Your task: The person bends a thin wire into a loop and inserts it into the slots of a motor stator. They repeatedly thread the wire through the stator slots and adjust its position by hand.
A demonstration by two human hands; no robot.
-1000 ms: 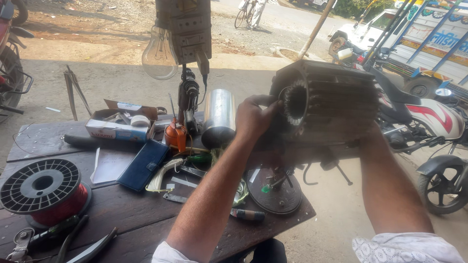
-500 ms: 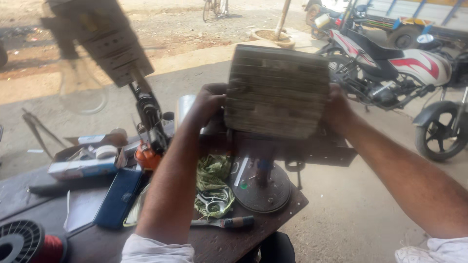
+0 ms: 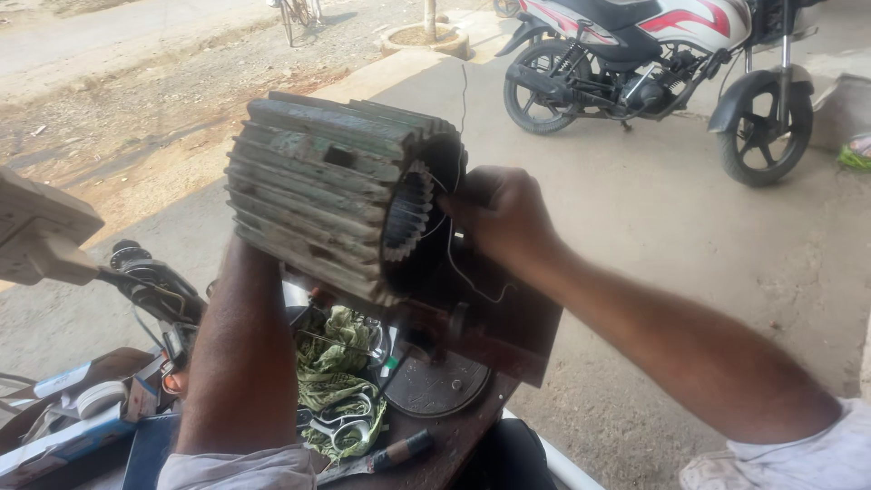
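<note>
A red and white motorcycle [image 3: 653, 54] is standing on the concrete well beyond the finned motor housing [image 3: 336, 195], which the person is holding up just above the dark counter [image 3: 472, 426]. The housing is a ribbed metal cylinder, probably heavy, stiff and rough rather than slippery, so it is best gripped around the outer fins or supported from beneath. Its long axis is lying roughly level, with the open bore and slotted core pointing toward the right hand [image 3: 499, 222]. That hand is curling half closed at the bore's rim, seemingly pinching a thin wire [image 3: 467, 272] that is looping down beside the housing. The left hand is hiding behind the housing, so its grip cannot be told; only the forearm is rising under it. Below the housing, a green cloth [image 3: 340, 381] and a round metal disc [image 3: 435, 386] are lying on the counter.
</note>
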